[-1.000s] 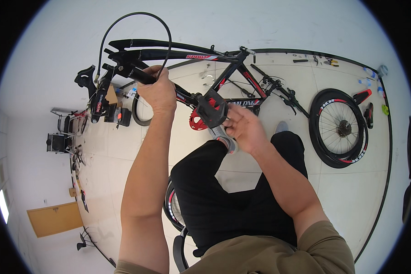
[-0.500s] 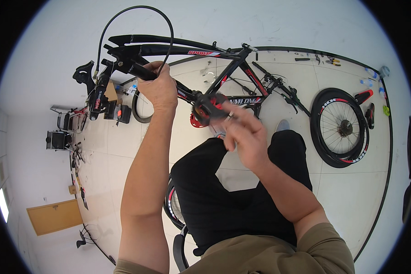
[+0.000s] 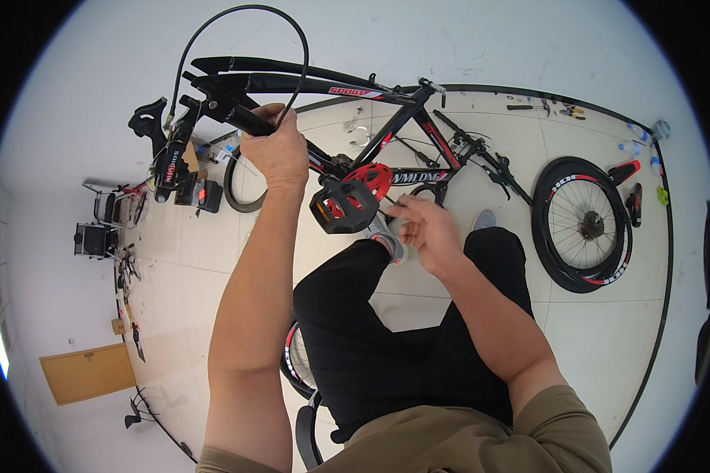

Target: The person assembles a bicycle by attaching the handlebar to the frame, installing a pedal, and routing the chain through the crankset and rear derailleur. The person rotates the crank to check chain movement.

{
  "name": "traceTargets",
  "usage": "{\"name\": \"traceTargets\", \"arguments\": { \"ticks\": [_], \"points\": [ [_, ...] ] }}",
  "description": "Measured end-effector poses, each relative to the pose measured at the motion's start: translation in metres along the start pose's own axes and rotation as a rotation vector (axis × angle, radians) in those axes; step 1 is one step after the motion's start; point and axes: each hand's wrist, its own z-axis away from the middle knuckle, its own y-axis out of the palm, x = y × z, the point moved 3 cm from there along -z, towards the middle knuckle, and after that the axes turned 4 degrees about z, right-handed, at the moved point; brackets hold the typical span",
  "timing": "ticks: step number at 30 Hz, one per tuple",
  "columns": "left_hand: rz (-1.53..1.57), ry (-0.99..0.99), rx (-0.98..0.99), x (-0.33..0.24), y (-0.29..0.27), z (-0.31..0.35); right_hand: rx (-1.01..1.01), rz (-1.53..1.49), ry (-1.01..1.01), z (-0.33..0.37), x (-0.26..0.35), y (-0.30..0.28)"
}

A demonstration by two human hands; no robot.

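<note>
A black bicycle frame (image 3: 288,83) with red and white markings slants across the upper middle. My left hand (image 3: 276,158) is closed round one of its black tubes, beneath a looping black cable (image 3: 306,47). On the crank, a red chainring (image 3: 383,180) shows behind a dark pedal (image 3: 360,202) with an orange reflector. Just right of the pedal, apart from it, is my right hand (image 3: 430,232), its fingers loosely bent and apart with nothing in them. A black part with white lettering (image 3: 170,162) is at the frame's left end.
A bicycle wheel (image 3: 592,226) with a cassette lies on the floor at right, beside a red and black saddle (image 3: 625,171). A hammer (image 3: 521,107) and pliers lie along the far wall. Behind the frame rests a handlebar assembly (image 3: 493,162). Another wheel (image 3: 296,363) is beside my leg.
The pedal, blurred before at my right fingertips, now appears sharp and lower left. My right hand has drawn slightly away from it. My left hand keeps its grip on the tube.
</note>
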Motion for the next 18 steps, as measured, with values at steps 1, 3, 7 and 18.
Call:
{"name": "traceTargets", "arguments": {
  "ticks": [1,3,7,18],
  "points": [
    [0.007,0.001,-0.002,0.0,0.0,0.0,0.039,-0.021,0.11,0.0,-0.004,0.003],
    [0.002,0.008,0.001,0.002,0.0,-0.001,0.223,-0.077,0.207,-0.002,-0.016,0.009],
    [-0.019,0.017,0.002,0.002,-0.001,-0.001,0.432,-0.1,0.217,0.002,-0.021,0.032],
    [0.015,-0.035,-0.006,-0.007,0.003,0.002,0.487,-0.055,0.194,0.013,-0.02,0.076]
  ]
}}
